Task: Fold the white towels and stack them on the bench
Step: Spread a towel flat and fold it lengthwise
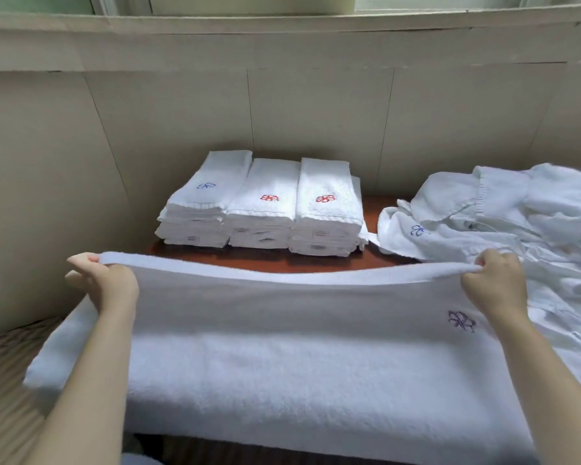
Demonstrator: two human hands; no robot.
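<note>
Across the near edge of the table (376,203) a white towel (282,357) hangs stretched, its far fold lifted, with a loose heap of towels (517,223) at the right. Against the far wall stand three folded stacks (262,206). The left grip (106,283) and right grip (493,280) each pinch an end of the lifted fold.

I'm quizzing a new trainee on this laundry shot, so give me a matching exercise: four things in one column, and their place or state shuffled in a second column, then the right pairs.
Column one:
1. left stack
2. middle stack
3. unfolded pile
4. stretched towel

Column two:
A. heaped loose at the bench's right
B. red emblem on top
C. gripped by the left hand and right hand
D. blue emblem on top

Pairs: 1-D, 2-B, 3-A, 4-C
</note>
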